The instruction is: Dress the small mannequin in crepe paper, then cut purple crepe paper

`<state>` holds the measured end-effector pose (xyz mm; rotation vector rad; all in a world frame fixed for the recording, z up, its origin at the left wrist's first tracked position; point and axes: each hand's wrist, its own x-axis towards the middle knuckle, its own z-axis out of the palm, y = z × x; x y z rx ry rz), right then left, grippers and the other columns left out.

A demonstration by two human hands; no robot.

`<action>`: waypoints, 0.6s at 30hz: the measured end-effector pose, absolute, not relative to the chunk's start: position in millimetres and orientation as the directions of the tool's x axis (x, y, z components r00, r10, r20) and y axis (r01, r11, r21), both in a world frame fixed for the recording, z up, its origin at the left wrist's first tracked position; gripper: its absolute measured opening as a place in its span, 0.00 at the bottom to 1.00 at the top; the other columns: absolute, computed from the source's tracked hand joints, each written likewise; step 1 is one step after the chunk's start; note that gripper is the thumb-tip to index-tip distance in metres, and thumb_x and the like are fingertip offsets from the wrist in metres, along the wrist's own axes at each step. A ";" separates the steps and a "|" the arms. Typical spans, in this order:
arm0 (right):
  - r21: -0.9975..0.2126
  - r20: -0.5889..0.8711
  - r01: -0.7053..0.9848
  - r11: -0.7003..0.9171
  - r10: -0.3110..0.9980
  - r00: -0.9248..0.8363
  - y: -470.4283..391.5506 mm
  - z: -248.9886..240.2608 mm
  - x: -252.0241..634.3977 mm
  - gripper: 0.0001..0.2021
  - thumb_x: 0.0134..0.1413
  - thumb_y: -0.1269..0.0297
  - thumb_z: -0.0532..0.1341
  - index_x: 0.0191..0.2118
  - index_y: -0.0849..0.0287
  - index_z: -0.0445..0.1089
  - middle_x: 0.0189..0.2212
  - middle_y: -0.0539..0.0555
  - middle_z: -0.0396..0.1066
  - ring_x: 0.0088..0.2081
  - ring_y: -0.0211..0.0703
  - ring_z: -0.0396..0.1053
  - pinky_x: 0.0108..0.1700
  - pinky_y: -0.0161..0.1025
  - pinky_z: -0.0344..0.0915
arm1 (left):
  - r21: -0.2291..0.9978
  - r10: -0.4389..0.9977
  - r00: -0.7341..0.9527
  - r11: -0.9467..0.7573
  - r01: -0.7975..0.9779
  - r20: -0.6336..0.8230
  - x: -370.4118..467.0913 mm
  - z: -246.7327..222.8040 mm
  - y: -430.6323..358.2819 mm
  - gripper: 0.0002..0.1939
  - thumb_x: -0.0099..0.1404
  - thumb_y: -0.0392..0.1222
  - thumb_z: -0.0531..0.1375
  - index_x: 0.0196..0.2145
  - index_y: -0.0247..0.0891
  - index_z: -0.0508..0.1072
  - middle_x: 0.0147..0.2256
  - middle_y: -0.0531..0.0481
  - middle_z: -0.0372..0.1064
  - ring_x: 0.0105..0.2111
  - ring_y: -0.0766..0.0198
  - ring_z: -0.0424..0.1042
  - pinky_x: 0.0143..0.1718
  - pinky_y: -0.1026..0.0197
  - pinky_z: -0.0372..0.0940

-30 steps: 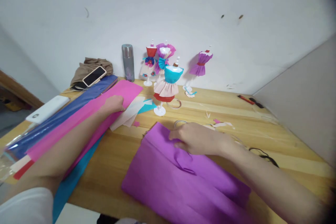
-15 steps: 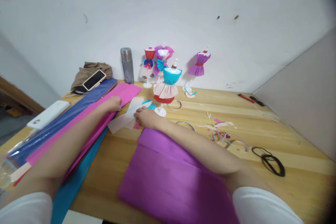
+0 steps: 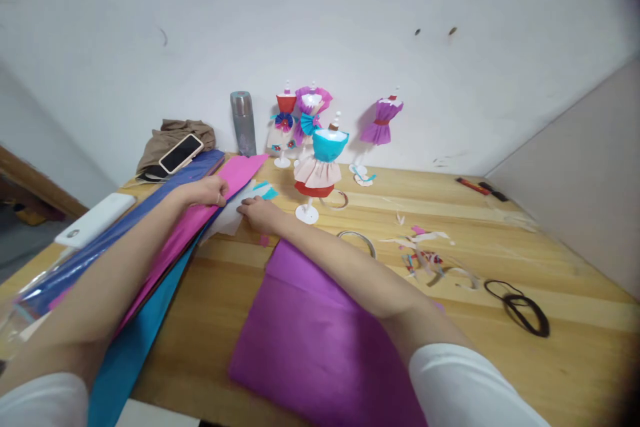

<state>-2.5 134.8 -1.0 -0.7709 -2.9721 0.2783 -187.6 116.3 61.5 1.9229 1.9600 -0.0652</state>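
My left hand is closed on the edge of a long pink paper sheet at the left, lifting it slightly. To its right, my right hand holds pale paper pieces against the pink sheet's side, their left part hidden there. A turquoise scrap pokes out beyond my right fingers. Under my right forearm lies a large purple paper sheet. A turquoise sheet and a dark blue wrapped sheet lie along the pink one. Just behind stands a small dress form in turquoise, pale pink and red.
Other dressed forms, one in purple, stand by the wall beside a grey flask. A phone rests on brown cloth. Tape rings, paper scraps, a black cord loop and a red-black cutter lie rightward.
My right hand has moved left with the pale paper pieces, bringing them up to the pink sheet. My left hand has shifted slightly left, and the pink sheet's edge is raised.
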 end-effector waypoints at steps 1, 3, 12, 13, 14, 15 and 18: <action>-0.211 0.036 0.462 0.861 0.479 -0.877 137.6 -0.4 -1.2 0.17 0.63 0.75 0.52 0.52 0.62 0.72 0.53 0.63 0.70 0.52 0.50 0.67 0.49 0.43 0.66 | 0.232 0.949 0.017 0.059 0.971 -0.315 -183.7 55.3 116.4 0.08 0.46 0.33 0.58 0.20 0.40 0.60 0.16 0.57 0.55 0.20 0.66 0.60 0.24 0.64 0.52; -0.258 0.076 0.445 0.858 0.477 -0.876 143.9 -0.3 6.8 0.19 0.61 0.78 0.52 0.53 0.63 0.71 0.55 0.61 0.70 0.54 0.46 0.67 0.52 0.40 0.64 | 0.237 0.941 0.017 0.068 0.969 -0.338 -177.2 42.4 115.4 0.08 0.46 0.32 0.58 0.21 0.40 0.60 0.17 0.58 0.56 0.20 0.66 0.60 0.23 0.64 0.52; -0.383 -0.034 0.414 0.826 0.436 -0.899 129.6 -6.7 51.4 0.09 0.52 0.74 0.63 0.40 0.61 0.78 0.39 0.53 0.77 0.40 0.39 0.73 0.38 0.31 0.62 | 0.311 0.902 0.041 0.106 0.944 -0.430 -170.8 33.0 113.9 0.12 0.53 0.43 0.63 0.22 0.40 0.61 0.18 0.55 0.62 0.20 0.66 0.64 0.23 0.65 0.58; -0.380 -0.034 0.417 0.826 0.438 -0.898 124.4 -5.7 50.9 0.08 0.51 0.72 0.65 0.39 0.60 0.78 0.40 0.53 0.77 0.40 0.39 0.73 0.37 0.31 0.61 | 0.318 0.900 0.051 0.100 0.943 -0.433 -169.2 35.6 114.6 0.13 0.55 0.45 0.63 0.22 0.39 0.62 0.18 0.54 0.63 0.20 0.66 0.64 0.23 0.65 0.59; -0.373 -0.029 0.428 0.823 0.451 -0.892 120.1 -4.4 49.4 0.07 0.52 0.70 0.65 0.39 0.60 0.77 0.41 0.54 0.76 0.40 0.40 0.72 0.36 0.32 0.61 | 0.324 0.902 0.062 0.089 0.942 -0.428 -166.7 38.4 115.2 0.13 0.56 0.45 0.62 0.22 0.39 0.62 0.19 0.53 0.63 0.20 0.66 0.64 0.23 0.65 0.59; -0.361 -0.019 0.451 0.817 0.476 -0.879 117.1 -2.7 47.4 0.07 0.53 0.69 0.65 0.39 0.60 0.77 0.42 0.55 0.76 0.41 0.41 0.72 0.36 0.33 0.61 | 0.328 0.905 0.070 0.079 0.941 -0.419 -163.7 41.1 115.9 0.13 0.57 0.45 0.62 0.22 0.39 0.63 0.19 0.52 0.64 0.20 0.66 0.64 0.24 0.64 0.59; -0.316 0.033 0.556 0.769 0.594 -0.803 117.0 3.8 42.9 0.10 0.58 0.68 0.61 0.45 0.64 0.74 0.47 0.63 0.73 0.43 0.49 0.72 0.38 0.37 0.62 | 0.338 0.927 0.070 0.063 0.939 -0.369 -153.0 48.7 116.7 0.10 0.58 0.41 0.59 0.23 0.38 0.64 0.19 0.52 0.65 0.21 0.64 0.66 0.25 0.64 0.60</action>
